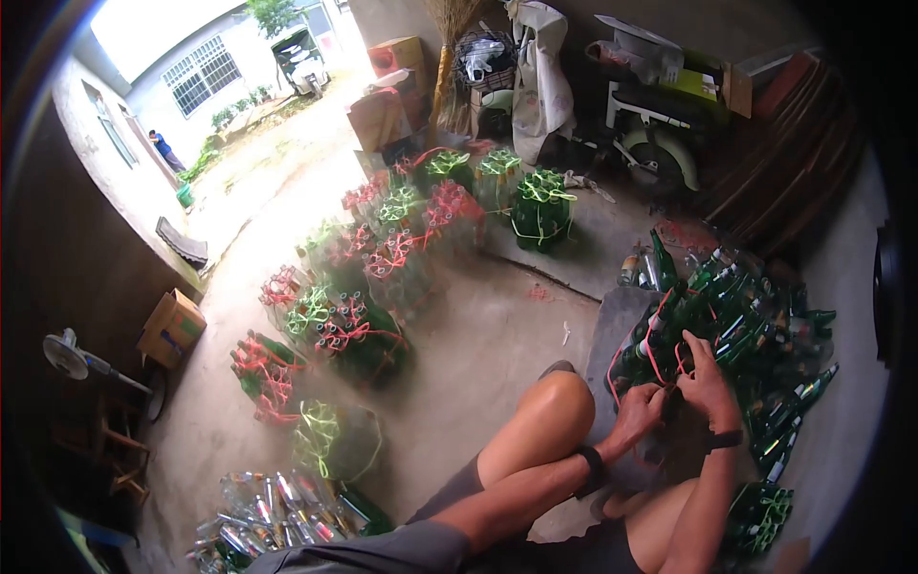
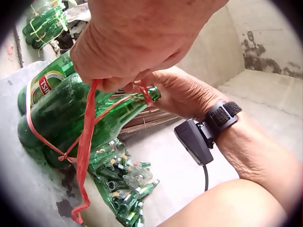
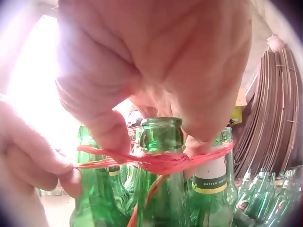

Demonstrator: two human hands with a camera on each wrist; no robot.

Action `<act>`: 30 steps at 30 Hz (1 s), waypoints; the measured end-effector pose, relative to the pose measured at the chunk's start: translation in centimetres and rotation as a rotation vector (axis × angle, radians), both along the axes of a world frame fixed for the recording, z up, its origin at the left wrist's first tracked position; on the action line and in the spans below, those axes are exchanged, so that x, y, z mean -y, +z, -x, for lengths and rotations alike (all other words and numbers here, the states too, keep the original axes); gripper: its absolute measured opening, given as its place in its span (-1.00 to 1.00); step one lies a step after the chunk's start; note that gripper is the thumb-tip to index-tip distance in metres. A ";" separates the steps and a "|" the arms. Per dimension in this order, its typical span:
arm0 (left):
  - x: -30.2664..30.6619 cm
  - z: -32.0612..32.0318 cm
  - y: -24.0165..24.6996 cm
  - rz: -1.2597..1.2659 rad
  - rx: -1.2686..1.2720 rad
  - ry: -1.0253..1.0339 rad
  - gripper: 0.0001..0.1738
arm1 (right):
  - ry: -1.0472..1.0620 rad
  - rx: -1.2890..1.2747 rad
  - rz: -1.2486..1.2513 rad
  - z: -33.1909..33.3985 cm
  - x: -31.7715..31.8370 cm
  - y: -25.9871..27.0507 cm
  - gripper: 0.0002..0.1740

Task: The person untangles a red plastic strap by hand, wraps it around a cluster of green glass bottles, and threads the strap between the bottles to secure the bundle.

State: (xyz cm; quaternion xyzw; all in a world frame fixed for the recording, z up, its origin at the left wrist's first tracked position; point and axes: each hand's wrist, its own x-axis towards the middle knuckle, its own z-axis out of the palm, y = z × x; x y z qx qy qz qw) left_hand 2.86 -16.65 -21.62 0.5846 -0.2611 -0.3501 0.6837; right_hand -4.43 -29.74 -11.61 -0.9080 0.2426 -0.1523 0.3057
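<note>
My left hand [image 1: 639, 413] pinches red plastic twine [image 2: 86, 146], whose loose tail hangs down past its fingers. Across from it, my right hand [image 1: 708, 390] reaches over the bottle tops. Its fingers hold the twine on either side of a green glass bottle's neck [image 3: 162, 135]. There the red strands wrap round that neck and stretch left to the left hand's fingertips. The bottle belongs to a bundle of green bottles [image 2: 61, 111] standing in front of me, with more red twine around their sides. Part of the bundle is hidden behind my hands.
Loose green bottles [image 1: 741, 325] lie piled to the right. Tied bottle bundles [image 1: 359, 335] with red and green twine stand on the floor to the left. Clear bottles [image 1: 263, 517] lie at lower left. A motorbike [image 1: 655, 143] and long dark strips [image 1: 798, 143] stand behind.
</note>
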 end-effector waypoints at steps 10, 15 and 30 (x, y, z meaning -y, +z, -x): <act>-1.4 -1.1 3.1 -0.031 0.001 -0.032 -0.66 | 0.048 -0.025 -0.230 0.6 -0.4 1.4 0.03; -1.6 -1.6 3.0 -0.142 0.102 -0.068 -0.66 | 0.004 -0.008 -0.211 0.5 -0.3 1.4 -0.06; -2.8 -2.0 4.9 -0.118 0.318 -0.048 -0.66 | -0.006 0.168 -0.022 -0.1 0.6 -0.8 -0.27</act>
